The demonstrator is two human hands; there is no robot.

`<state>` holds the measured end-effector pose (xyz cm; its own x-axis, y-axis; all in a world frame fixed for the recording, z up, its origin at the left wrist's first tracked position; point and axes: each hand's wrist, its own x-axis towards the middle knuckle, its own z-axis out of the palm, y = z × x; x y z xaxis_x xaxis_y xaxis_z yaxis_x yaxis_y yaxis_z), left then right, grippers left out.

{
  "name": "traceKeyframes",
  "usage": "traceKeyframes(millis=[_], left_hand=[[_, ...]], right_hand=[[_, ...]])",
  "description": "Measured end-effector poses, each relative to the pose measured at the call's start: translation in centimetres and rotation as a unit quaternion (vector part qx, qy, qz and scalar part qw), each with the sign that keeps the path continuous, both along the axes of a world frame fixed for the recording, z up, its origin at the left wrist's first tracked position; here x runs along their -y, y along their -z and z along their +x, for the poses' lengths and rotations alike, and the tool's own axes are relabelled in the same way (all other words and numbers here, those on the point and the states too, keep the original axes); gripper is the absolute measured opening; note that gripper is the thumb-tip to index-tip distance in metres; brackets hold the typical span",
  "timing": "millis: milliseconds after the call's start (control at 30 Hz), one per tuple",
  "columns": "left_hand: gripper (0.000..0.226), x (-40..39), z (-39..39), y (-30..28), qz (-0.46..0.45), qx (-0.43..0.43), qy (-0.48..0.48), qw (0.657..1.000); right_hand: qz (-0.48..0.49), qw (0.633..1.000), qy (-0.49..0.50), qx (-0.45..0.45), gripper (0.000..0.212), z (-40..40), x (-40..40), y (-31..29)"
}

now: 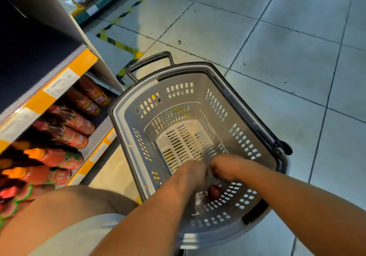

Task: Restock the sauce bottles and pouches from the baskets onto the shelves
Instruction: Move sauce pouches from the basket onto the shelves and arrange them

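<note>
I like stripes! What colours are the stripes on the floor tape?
The floor tape is striped yellow and black, seen in the head view, the only one.

Both bare forearms enter from the bottom of the frame and converge toward lower centre. The left hand (195, 171) and right hand (224, 167) sit close together, backs facing the camera, fingers curled downward and hidden (what they hold cannot be told). A bent knee fills the lower left.
</note>
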<state>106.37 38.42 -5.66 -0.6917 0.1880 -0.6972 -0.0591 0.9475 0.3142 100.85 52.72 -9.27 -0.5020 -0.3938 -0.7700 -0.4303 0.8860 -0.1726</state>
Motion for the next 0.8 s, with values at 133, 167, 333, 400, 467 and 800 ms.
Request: traceKeyframes(millis=[133, 167, 333, 400, 467, 800], left_hand=[[0.022, 2.0, -0.7, -3.5, 0.044, -0.097, -0.086, 0.991], [0.021, 2.6, -0.7, -4.4, 0.058, -0.122, -0.107, 0.985], [0.013, 7.0, 0.2, -10.9, 0.156, -0.245, -0.230, 0.929], [0.009, 9.6, 1.3, -13.9, 0.209, -0.278, -0.272, 0.897], [0.009, 12.6, 2.9, -16.8, 0.241, -0.328, -0.299, 0.863], [0.013, 25.5, 19.1, -27.7, 0.342, -0.477, -0.421, 0.692]], right_hand=[[-0.111, 0.988, 0.082, -0.069, 0.008, -0.5, -0.4, -4.3], [-0.153, 0.979, 0.112, -0.080, 0.009, -0.6, -0.5, -5.4], [-0.317, 0.909, 0.191, -0.191, 0.008, -0.3, 0.1, -12.0], [-0.380, 0.868, 0.226, -0.224, 0.009, -0.2, 0.9, -14.9], [-0.451, 0.818, 0.272, -0.233, 0.011, -0.1, 1.9, -18.0], [-0.651, 0.704, 0.279, -0.060, 0.008, 4.3, 10.5, -30.3]])
